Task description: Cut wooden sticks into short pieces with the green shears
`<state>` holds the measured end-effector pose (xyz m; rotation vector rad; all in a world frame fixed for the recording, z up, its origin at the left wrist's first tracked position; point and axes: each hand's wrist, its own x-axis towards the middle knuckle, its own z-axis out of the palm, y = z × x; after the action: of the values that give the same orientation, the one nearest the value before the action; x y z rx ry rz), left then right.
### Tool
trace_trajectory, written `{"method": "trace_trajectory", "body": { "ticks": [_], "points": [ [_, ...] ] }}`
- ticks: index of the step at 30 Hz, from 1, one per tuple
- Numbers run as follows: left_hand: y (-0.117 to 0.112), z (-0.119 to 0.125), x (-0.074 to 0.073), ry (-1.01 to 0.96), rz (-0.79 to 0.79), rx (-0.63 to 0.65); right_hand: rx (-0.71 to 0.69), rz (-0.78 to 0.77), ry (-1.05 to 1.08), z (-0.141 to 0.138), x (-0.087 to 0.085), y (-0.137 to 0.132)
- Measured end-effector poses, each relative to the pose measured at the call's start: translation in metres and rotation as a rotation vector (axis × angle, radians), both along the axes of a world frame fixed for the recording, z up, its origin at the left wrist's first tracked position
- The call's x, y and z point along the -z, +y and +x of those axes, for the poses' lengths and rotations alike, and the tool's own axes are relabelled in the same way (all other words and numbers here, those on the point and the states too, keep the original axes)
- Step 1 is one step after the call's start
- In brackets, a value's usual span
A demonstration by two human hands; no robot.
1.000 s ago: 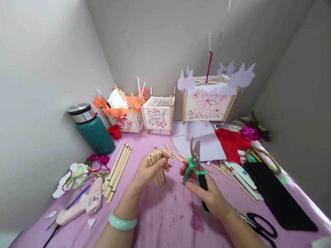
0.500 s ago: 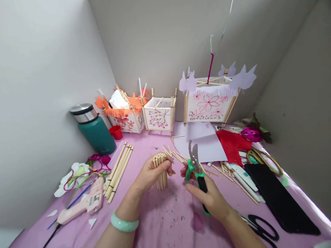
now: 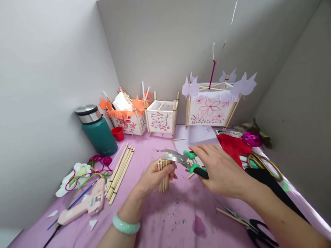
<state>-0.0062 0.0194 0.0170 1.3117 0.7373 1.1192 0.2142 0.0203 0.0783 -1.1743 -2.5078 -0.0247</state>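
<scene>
My left hand (image 3: 153,176), a pale green bangle (image 3: 126,225) on its wrist, is closed round an upright bundle of short wooden sticks (image 3: 164,183). My right hand (image 3: 222,170) grips pruning shears (image 3: 198,169) with green and black handles. The blades of the shears point left and lie over the top of the bundle, apart from each other; whether they touch the sticks I cannot tell. Left of my hands lie longer sticks (image 3: 120,174) in banded groups on the pink cloth (image 3: 174,231).
A pink glue gun (image 3: 86,205), a teal bottle (image 3: 100,134) and a red cup (image 3: 118,133) are at left. Paper lanterns (image 3: 161,120) stand at the back; a larger lantern (image 3: 212,110) is on a string. Black-handled scissors (image 3: 262,238) and a black flat object (image 3: 278,186) are at right.
My right hand has turned and brought the shears up and left, from pointing upward to lying across the bundle's top. My left hand still holds the sticks. The view has shifted slightly.
</scene>
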Motion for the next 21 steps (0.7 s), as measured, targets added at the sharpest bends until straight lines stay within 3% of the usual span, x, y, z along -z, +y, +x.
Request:
{"method": "trace_trajectory", "body": {
  "ticks": [4, 12, 21],
  "points": [
    [0.001, 0.000, 0.002, -0.040, 0.046, 0.031, -0.083, 0.044, -0.184, -0.005, -0.022, 0.011],
    [0.002, -0.004, 0.003, -0.005, 0.073, 0.059, -0.169, 0.081, -0.378, -0.011, -0.048, 0.023],
    [0.003, -0.008, 0.007, 0.004, 0.051, 0.108, -0.161, 0.063, -0.449, -0.012, -0.051, 0.024]
  ]
}}
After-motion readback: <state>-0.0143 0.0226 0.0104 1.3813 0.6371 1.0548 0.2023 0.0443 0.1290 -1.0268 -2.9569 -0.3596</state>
